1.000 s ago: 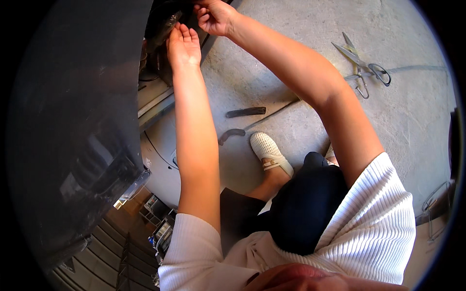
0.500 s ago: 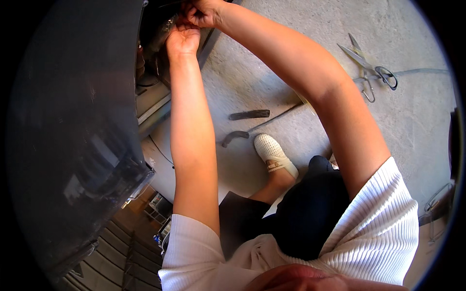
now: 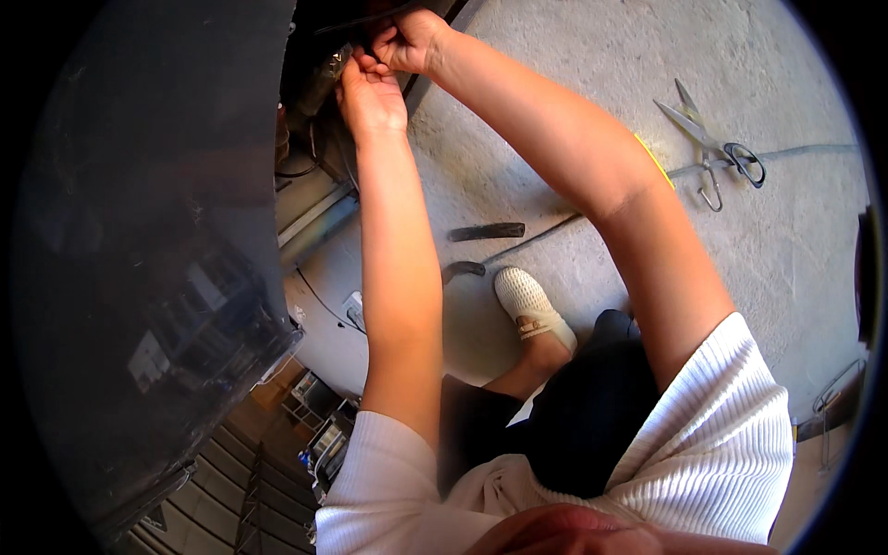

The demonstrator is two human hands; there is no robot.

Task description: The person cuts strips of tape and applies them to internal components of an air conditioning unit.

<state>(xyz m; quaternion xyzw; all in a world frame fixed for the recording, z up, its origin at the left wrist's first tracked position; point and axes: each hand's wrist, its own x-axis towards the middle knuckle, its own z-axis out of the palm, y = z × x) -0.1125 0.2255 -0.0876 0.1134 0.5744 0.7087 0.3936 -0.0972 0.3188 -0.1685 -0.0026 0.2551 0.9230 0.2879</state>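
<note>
Both my hands reach up into the dark opening at the side of a large dark-panelled machine [image 3: 166, 185]. My left hand [image 3: 375, 102] is palm up, its fingers curled together beside a shiny, wrapped pipe-like part [image 3: 324, 81]. Just above and to the right, my right hand [image 3: 409, 42] is closed, fingers bent inward and close to the left fingertips. Whatever lies between the fingers is lost in shadow. A thin dark cable or hose [image 3: 351, 23] runs across the opening above the hands.
On the concrete floor [image 3: 555, 92] lie large scissors [image 3: 710, 139] and a metal hook [image 3: 710, 192] by a grey cable [image 3: 805, 151]. Two short black tube pieces [image 3: 487, 232] rest near my cream clog [image 3: 523, 291]. A shelf with small items [image 3: 324, 425] stands at lower left.
My view has shifted slightly, so hands and floor things sit lower and further right. Both hands stay at the opening, with the fingers slightly rearranged.
</note>
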